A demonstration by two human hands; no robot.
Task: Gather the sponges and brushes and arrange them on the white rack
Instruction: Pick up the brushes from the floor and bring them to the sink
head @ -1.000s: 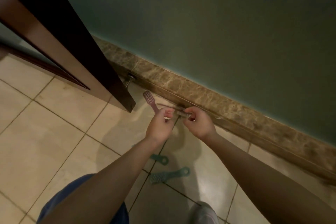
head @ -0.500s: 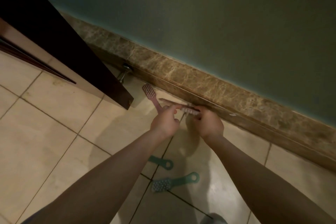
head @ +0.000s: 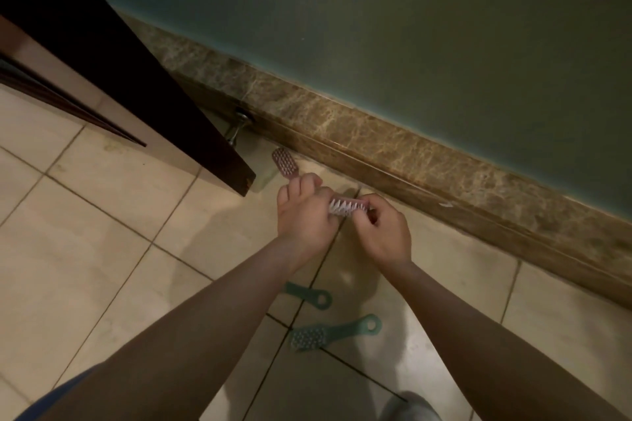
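Left hand (head: 304, 217) grips a pink brush (head: 284, 163) while right hand (head: 383, 232) pinches a white-bristled brush (head: 346, 208).

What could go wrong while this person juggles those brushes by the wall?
The left hand grips the pink brush while the right hand pinches the white-bristled brush; one could slip and fall. A teal brush and a second teal brush lie on the floor beneath the arms, close to the shoe, so they might get stepped on.
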